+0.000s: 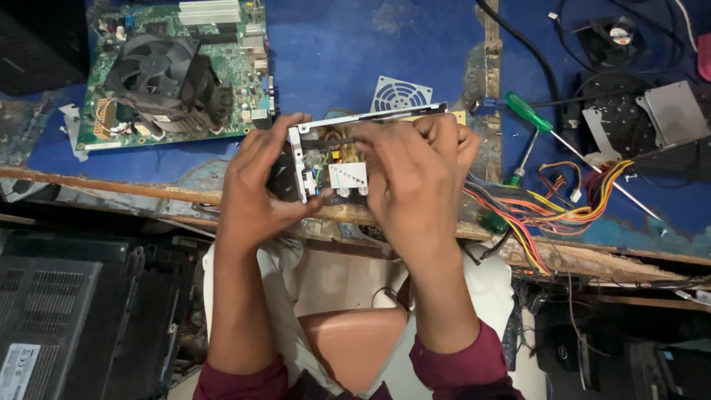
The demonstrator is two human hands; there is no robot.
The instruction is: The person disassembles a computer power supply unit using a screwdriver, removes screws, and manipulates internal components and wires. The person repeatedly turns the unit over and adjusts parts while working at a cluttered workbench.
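Note:
Both my hands hold an opened power supply unit, a grey metal frame with a circuit board and a white label inside, just above the worn wooden front edge of the blue table. My left hand grips its left side, thumb under the frame. My right hand covers its right side, fingers curled over the top rail. A bundle of red, yellow, orange and black wires runs from the unit to the right.
A green motherboard with a black cooler fan lies at the far left. Green-handled screwdrivers lie to the right, with metal plates, a small fan and black cables beyond. A black computer case stands lower left.

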